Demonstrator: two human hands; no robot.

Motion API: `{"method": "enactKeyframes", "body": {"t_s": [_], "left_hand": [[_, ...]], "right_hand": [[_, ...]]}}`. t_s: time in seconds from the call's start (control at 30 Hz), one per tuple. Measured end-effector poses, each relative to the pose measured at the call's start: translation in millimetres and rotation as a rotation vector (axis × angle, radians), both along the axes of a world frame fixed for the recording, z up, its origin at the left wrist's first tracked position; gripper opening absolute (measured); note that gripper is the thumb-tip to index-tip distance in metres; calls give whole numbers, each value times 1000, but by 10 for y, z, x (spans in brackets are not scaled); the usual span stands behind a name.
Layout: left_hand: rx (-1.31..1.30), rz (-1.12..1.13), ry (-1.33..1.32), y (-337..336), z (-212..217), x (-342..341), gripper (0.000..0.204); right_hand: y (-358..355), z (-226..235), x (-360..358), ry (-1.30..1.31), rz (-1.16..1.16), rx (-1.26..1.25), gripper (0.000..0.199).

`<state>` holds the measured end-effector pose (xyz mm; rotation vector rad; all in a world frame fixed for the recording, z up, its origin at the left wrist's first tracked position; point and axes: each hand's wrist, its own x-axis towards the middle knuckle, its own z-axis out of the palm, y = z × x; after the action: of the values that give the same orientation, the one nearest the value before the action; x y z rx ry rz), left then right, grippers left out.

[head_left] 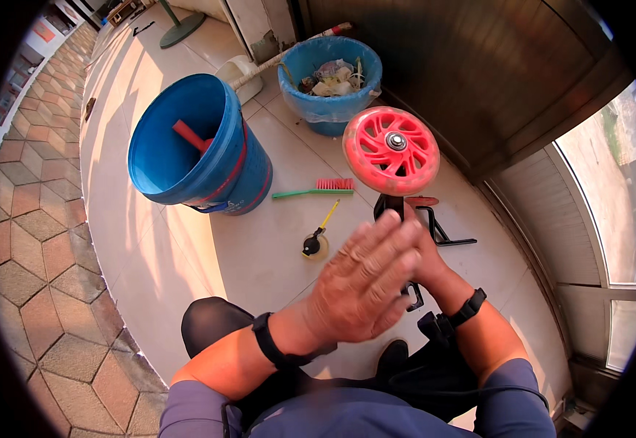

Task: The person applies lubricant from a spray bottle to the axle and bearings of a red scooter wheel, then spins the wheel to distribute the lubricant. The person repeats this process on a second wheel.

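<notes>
A red spoked wheel (382, 157) with a metal hub stands up in front of me on a black fork (389, 205). My right hand (429, 257) is closed around the fork just below the wheel; most of its fingers are hidden. My left hand (365, 281) crosses in front of it, fingers stretched out, slightly blurred and holding nothing. Whether it touches the right hand, I cannot tell. Behind the right hand show a second, smaller-looking red wheel (424, 201) and a bent black metal frame (446, 237).
On the tiles lie a green-handled brush with red bristles (325, 187) and a thin yellow-and-black tool (316, 241) on a round pale thing. A blue bucket (252, 171) holding something red stands left. A blue rubbish basin (325, 109) is beside a dark panel (479, 80).
</notes>
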<state>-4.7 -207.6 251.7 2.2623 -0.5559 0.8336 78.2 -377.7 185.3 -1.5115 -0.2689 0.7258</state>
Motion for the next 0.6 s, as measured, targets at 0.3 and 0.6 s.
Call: {"method": "enactKeyframes", "body": {"t_s": [0.3,0.6], "left_hand": [[-43,-68,20,-71,-59,-71,70],[-29,-62,37,-56,-15,-43,68]], "right_hand": [[40,53,13,41,17,33,59],[-6,46,-3,-75,27,68,60]]}}
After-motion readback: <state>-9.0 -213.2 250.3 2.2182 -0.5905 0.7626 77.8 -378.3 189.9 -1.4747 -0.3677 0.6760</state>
